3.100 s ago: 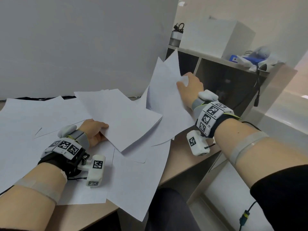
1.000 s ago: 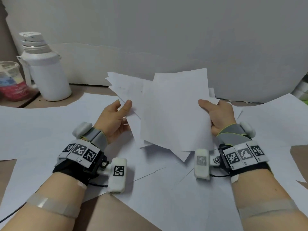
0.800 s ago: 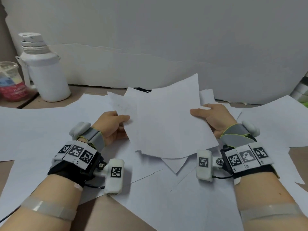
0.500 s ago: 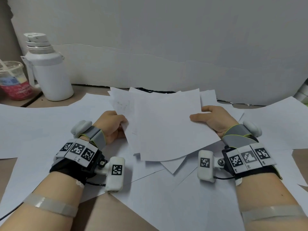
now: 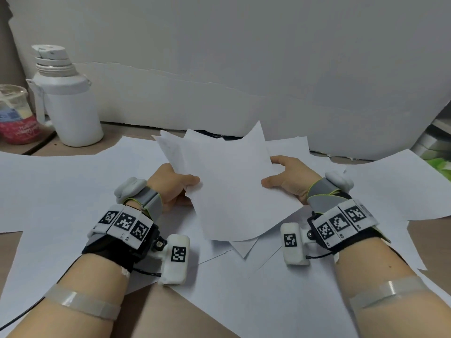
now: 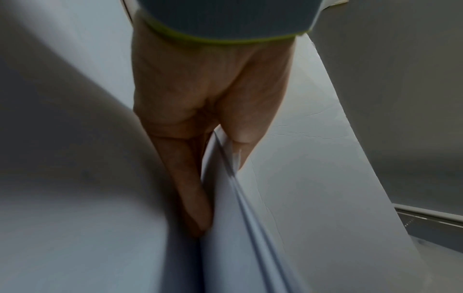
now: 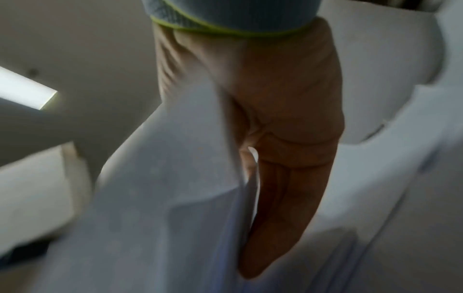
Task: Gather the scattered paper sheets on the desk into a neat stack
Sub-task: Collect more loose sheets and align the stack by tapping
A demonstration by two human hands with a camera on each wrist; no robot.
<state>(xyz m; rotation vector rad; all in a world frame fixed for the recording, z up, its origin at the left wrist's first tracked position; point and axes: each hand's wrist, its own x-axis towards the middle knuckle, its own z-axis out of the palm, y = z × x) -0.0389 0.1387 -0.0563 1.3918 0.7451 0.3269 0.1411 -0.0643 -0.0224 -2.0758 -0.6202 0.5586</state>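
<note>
Uneven paper bundle [image 5: 234, 191] pinched between left hand [image 5: 170, 186] and right hand [image 5: 290, 181], thumbs on top; wrist views show fingers [image 6: 190, 178] underneath.

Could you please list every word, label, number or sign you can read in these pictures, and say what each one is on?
No text reads clearly enough to quote.
Pink cup: pale lettering on its pink band and a blue label above it, both too blurred to read.
Wrist bands: black-and-white square code markers with tiny characters beneath, too small to read.
White bottle: no print visible.
Paper sheets: faint marks only, unreadable.
</note>
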